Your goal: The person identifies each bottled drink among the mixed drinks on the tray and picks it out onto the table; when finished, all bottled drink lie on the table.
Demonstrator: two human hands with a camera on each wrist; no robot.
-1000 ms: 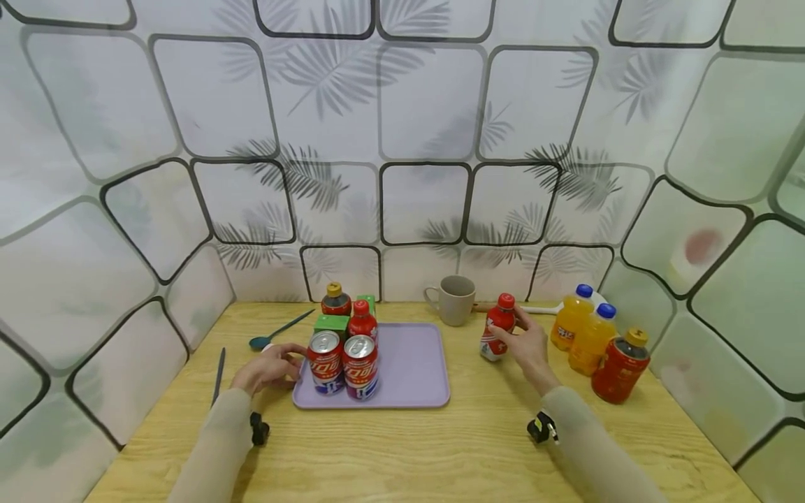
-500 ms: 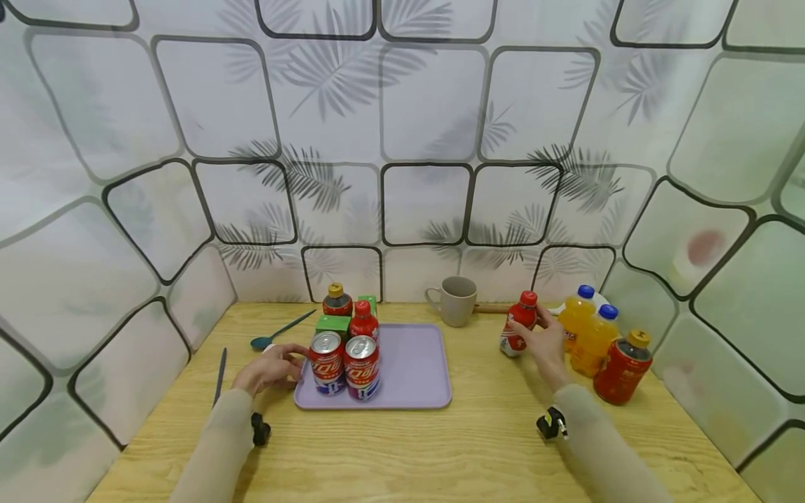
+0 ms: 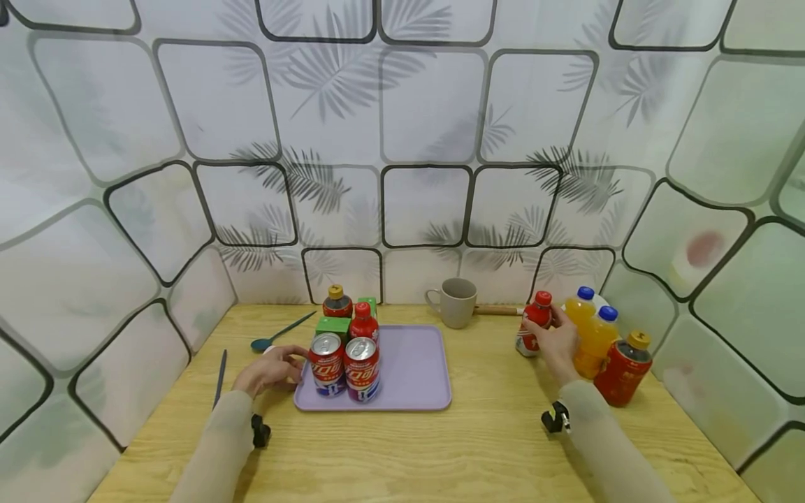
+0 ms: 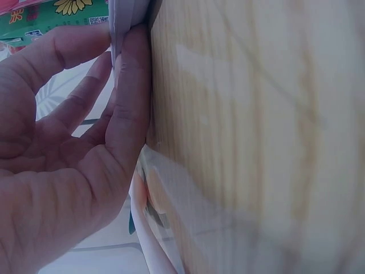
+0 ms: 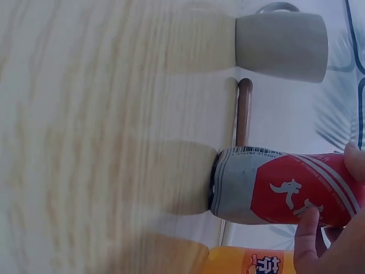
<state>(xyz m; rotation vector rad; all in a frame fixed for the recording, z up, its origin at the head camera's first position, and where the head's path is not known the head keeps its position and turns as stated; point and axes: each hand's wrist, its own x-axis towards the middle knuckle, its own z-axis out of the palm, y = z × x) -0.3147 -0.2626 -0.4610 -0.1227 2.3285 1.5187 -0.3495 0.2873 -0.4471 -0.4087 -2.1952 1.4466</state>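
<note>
My right hand (image 3: 557, 344) grips a small red-and-white bottle (image 3: 533, 332) with a red cap around its upper part. In the right wrist view that bottle (image 5: 268, 185) stands upright by the table, its base near the wood. At the left, my left hand (image 3: 270, 370) pinches the edge of a lavender tray (image 3: 411, 370); the left wrist view has fingers on both sides of the tray rim (image 4: 121, 28). On the tray's left side stand two red soda cans (image 3: 361, 370), another red bottle (image 3: 363, 325), green boxes (image 3: 332, 325) and a dark bottle with a yellow cap (image 3: 337, 302).
Two orange soda bottles (image 3: 594, 342) and a dark red bottle with a yellow cap (image 3: 622, 370) stand just right of my right hand. Behind are a grey mug (image 3: 458, 304) and a wooden-handled utensil (image 3: 497, 310). A teal spoon (image 3: 263, 344) and a dark utensil (image 3: 220, 377) lie at left.
My right hand has carried the red bottle to the right, close beside the orange soda bottles. My left hand has stayed at the tray's edge.
</note>
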